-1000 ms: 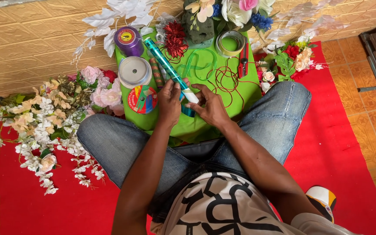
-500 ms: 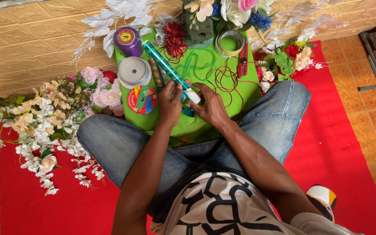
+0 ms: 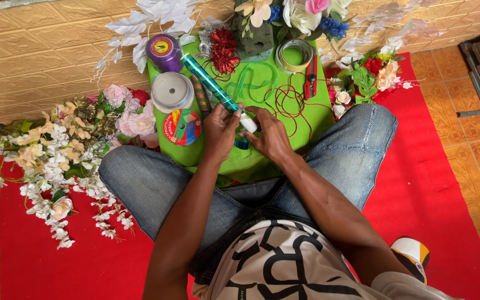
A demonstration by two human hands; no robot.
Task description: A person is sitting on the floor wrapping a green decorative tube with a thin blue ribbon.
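Head view: a seated person works a slim green foil-wrapped stick (image 3: 212,83) over a small green table (image 3: 318,119) set between the knees. The left hand (image 3: 220,130) grasps the stick near its near end; the right hand (image 3: 270,136) pinches the white tip (image 3: 248,123), fingers curled close. The stick slants away to the far left, its far end above the table by a purple ribbon spool (image 3: 164,51). It looks light and stiff, its foil likely slick, best held near the wrapped end. Both forearms reach forward, wrists bent inward. Artificial flowers (image 3: 56,150) lie on the red mat (image 3: 429,183) to the left.
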